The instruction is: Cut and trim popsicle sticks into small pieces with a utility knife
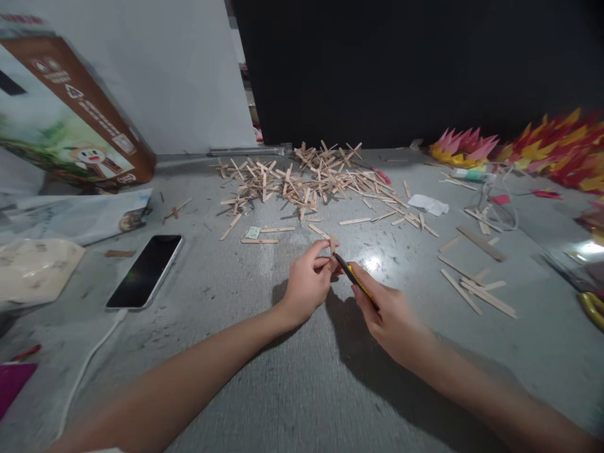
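Observation:
My left hand (306, 286) is closed, pinching a short wooden craft stick (333, 243) upright above the grey table. In my right hand (394, 318) is a black and yellow tool that looks like a utility knife (355, 280). Its dark front end meets the stick close to my left fingertips; the exact contact is too small to make out. Just beyond my hands, single craft sticks (355, 221) lie flat, one pair beside a small pale green patterned piece (253, 233). Farther back is a heap of crossed craft sticks (287, 179).
A phone (145, 272) with a white cable (92, 358) lies left, before a brown printed box (94, 119). Loose sticks (486, 296) and yellow-handled scissors (589, 308) are at right. Pink, red and yellow pointed paper pieces (557, 151) stand at the back right.

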The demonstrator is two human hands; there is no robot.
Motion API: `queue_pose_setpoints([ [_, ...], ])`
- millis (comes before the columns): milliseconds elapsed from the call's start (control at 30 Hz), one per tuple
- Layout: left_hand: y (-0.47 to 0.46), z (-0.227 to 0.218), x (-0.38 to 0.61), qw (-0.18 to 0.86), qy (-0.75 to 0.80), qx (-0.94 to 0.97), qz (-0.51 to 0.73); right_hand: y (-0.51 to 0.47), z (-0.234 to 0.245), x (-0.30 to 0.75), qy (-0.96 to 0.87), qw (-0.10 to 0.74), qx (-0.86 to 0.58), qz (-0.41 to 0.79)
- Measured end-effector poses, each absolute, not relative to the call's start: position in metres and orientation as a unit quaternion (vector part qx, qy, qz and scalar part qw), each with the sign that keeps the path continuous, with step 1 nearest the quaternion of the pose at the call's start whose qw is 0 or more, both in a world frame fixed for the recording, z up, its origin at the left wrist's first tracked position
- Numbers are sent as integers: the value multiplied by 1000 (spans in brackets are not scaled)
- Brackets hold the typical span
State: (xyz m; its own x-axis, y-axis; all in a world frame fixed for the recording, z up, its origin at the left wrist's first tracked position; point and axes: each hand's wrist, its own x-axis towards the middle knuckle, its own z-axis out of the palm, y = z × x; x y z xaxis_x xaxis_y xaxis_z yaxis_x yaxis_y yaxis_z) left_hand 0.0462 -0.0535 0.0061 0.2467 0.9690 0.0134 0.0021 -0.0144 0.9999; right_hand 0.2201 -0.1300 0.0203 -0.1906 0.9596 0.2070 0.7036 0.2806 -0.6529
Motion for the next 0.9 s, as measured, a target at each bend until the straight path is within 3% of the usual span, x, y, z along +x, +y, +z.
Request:
queue_pose_setpoints([
  [300,-55,12,48,562,431,557,434,-131,13,225,-784,242,-554,139],
  [433,-55,12,48,563,428,557,435,-130,14,222,-769,268,-559,157],
  [700,-56,10,46,530,435,590,426,-135,30,213,-606,303,-585,445],
  [900,-56,10,46,506,442,604,429,-138,32,206,-552,330,-571,511],
])
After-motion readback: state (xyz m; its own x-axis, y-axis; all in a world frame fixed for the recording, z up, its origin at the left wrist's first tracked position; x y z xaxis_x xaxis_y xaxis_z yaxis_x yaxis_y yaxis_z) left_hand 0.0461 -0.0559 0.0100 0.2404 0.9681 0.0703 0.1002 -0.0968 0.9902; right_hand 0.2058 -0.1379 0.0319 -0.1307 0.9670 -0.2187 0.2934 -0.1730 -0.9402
